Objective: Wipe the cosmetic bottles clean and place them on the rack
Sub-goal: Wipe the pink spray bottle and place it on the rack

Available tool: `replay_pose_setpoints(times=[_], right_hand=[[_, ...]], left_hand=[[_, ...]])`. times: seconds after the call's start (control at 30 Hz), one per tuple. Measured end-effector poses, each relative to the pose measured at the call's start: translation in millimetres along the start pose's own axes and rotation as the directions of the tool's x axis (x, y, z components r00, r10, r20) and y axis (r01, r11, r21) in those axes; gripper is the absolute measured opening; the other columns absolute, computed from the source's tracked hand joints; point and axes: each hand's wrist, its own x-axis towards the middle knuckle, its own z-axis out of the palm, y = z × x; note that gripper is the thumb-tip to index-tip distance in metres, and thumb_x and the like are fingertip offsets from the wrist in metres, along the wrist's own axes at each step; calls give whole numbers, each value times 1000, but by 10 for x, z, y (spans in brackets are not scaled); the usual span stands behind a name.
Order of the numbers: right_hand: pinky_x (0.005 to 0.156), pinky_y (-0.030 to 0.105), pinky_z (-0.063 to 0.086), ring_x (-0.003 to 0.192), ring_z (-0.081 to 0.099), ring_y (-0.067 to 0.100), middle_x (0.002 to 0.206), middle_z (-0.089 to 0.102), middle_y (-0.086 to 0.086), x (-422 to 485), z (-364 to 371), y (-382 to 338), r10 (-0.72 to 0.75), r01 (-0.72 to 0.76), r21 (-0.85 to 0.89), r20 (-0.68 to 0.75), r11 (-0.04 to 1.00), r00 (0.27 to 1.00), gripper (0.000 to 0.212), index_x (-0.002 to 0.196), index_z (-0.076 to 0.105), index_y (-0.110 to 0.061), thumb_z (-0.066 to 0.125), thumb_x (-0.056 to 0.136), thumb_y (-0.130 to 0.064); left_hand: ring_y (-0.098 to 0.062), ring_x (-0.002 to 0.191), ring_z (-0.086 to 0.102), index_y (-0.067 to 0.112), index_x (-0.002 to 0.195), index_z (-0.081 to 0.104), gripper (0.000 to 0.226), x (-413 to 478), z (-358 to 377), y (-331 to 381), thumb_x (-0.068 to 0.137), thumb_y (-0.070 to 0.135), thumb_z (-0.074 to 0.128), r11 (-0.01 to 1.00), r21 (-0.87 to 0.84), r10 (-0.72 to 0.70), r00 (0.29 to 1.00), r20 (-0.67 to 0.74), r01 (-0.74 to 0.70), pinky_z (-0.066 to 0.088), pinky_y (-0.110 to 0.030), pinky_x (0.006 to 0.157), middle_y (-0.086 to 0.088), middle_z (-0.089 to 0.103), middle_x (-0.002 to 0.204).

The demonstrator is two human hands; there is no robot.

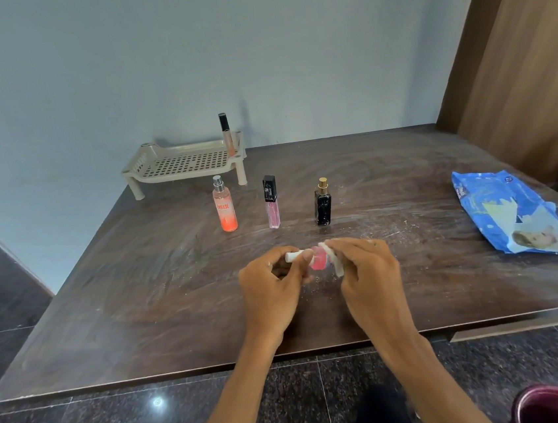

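Rack (148, 163) of beige perforated plastic is standing at the far left of the table (124, 296), carrying one slim black-capped tube (225, 134) upright at its right end. Just in front, a clear cylindrical spray bottle (224, 205) of orange liquid, a square pink lip gloss (271, 201) with a black cap and a glossy black perfume bottle (322, 203) with a gold nozzle are standing in a row, apart from one another. Nearer the front edge, the left hand (271, 281) is pinching the white cap of a small pink bottle (318, 263), which is lying sideways between both hands over the scuffed dark wood. The right hand (366, 271) is gripping a crumpled white wipe (337, 266) and pressing it against the bottle's other end. A crinkled blue wipes packet (512, 214) is lying flat at the far right
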Motion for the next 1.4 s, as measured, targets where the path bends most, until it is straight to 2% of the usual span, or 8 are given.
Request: replay_pose_setpoints(times=[0.17, 0.3, 0.5, 0.77, 1.0, 1.13, 1.27, 1.4], right_hand=[[74, 9, 36, 93, 50, 17, 106, 70, -7, 23, -35, 94, 34, -34, -19, 26, 999, 999, 27, 114, 71, -16, 57, 92, -9], [72, 10, 34, 91, 52, 20, 104, 71, -2, 55, -8, 93, 13, -11, -45, 30, 999, 999, 24, 111, 72, -14, 61, 91, -8], [68, 33, 49, 76, 58, 20, 85, 70, -7, 166, 28, 141, 15, -13, -27, 59, 1000, 998, 21, 100, 74, -19, 58, 89, -10], [79, 12, 40, 94, 54, 12, 106, 69, -12, 51, -5, -60, -24, 22, 76, 25, 997, 999, 27, 113, 71, -22, 56, 94, -9], [76, 13, 48, 83, 60, 7, 95, 73, -4, 104, -59, 170, 54, -53, 38, -28, 998, 998, 25, 105, 74, -14, 61, 89, -1], [65, 31, 50, 66, 60, 13, 75, 69, -4, 137, -54, 38, -3, 3, 35, -13, 999, 1000, 18, 92, 75, -13, 59, 91, -6], [73, 15, 42, 90, 54, 15, 99, 71, -7, 48, 33, -199, -63, 61, 72, 27, 996, 998, 21, 107, 72, -17, 56, 95, -15], [77, 9, 36, 93, 53, 15, 106, 70, -8, 34, 36, -90, -15, 14, 57, 16, 998, 1000, 25, 113, 71, -18, 57, 93, -12]], left_hand=[[-3, 72, 74, 19, 95, 78, 35, 10, 14, -33, 80, 50, 73, 993, 87, 84, 996, -14, -82, 62, -31, 70, 8, 77, 77], [-2, 90, 74, 19, 103, 78, 29, 12, 6, -61, 79, 35, 80, 998, 44, 53, 999, -5, -53, 62, -27, 80, 9, 78, 97], [-1, 96, 73, 26, 106, 75, 27, 11, 3, -43, 83, 13, 80, 996, 29, 83, 996, 22, -84, 59, -21, 84, 10, 77, 102], [-7, 88, 75, 16, 103, 77, 23, 17, 3, -66, 82, 24, 80, 997, 9, 72, 997, -19, -72, 60, -24, 80, 5, 79, 95], [-5, 84, 75, 16, 98, 79, 18, 20, 14, -58, 81, 19, 82, 999, -33, 28, 999, -37, -30, 57, -18, 72, 7, 79, 89], [-8, 86, 76, 16, 99, 79, 21, 26, 6, -65, 80, 24, 82, 999, -44, 17, 999, -29, -19, 61, -27, 78, 6, 79, 90], [-11, 85, 76, 18, 97, 79, 15, 23, -7, -68, 81, 20, 81, 997, -74, -5, 999, -36, 2, 63, -35, 81, 6, 80, 88], [-14, 82, 77, 19, 93, 79, 17, 19, -1, -66, 79, 27, 81, 995, -93, -27, 999, -38, 23, 63, -41, 80, 4, 79, 85]])
